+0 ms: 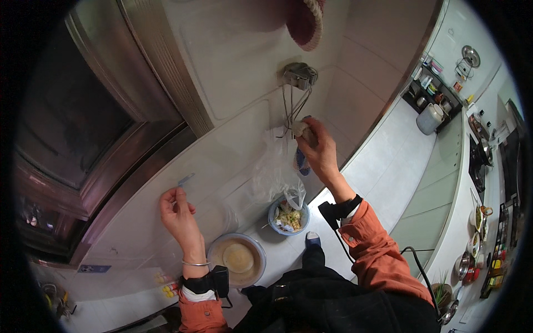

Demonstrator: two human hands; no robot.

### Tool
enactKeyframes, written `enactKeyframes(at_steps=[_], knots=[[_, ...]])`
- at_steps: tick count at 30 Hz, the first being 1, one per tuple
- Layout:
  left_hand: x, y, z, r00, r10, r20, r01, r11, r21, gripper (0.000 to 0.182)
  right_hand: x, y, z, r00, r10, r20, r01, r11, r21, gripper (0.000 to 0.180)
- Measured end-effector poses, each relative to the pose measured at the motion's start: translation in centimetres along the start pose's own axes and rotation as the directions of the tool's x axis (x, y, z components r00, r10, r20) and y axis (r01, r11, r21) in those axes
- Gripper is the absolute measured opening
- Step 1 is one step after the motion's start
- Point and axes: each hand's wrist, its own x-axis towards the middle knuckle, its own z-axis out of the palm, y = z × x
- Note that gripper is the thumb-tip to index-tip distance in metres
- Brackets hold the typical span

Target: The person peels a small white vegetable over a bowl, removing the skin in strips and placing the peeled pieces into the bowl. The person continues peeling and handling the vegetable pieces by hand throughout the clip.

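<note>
My right hand [320, 145] is closed around a pale, bunched item [301, 130], perhaps a cloth, at the lower end of the wire hooks [294, 102] on the wall. Just below it hangs a blue patterned item [302, 161], partly hidden by the hand. Clear plastic bags [270, 168] hang beside these. On the left, the thumb and fingers of my left hand [179, 214] are drawn together at a small blue strip [186, 180]. Whether they grip the strip or it lies against the wall cannot be told.
On the floor stand a basin [263, 266] with a pale round thing in it and a blue bin [308, 216] of food scraps. A dark framed door [137, 158] is at left. A kitchen counter [447, 224] with bowls runs along the right. A red knitted item [306, 29] hangs above.
</note>
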Motion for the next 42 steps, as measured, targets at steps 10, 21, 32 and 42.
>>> enactKeyframes(at_steps=[10,21,32,42], knots=[[0.3,-0.2,-0.2,1.000,-0.001,-0.006,0.001,1.000,-0.031,0.010,-1.1,1.1,-0.6,0.996,0.089,-0.010,-0.088,0.995,0.044,0.055],[-0.8,0.7,0.1,0.987,-0.163,0.007,0.161,0.964,-0.211,0.014,-10.2,-3.5,3.6,0.910,0.270,0.316,-0.319,0.941,0.114,0.012],[-0.1,1.9,-0.5,0.955,-0.283,0.092,0.297,0.900,-0.320,0.014,-7.0,-11.2,15.7,0.902,-0.397,0.172,0.361,0.909,0.206,0.030],[-0.8,1.7,-1.1,0.993,-0.099,0.059,0.105,0.988,-0.109,0.013,-6.6,-10.2,17.9,0.890,-0.446,0.099,0.419,0.883,0.211,0.021]])
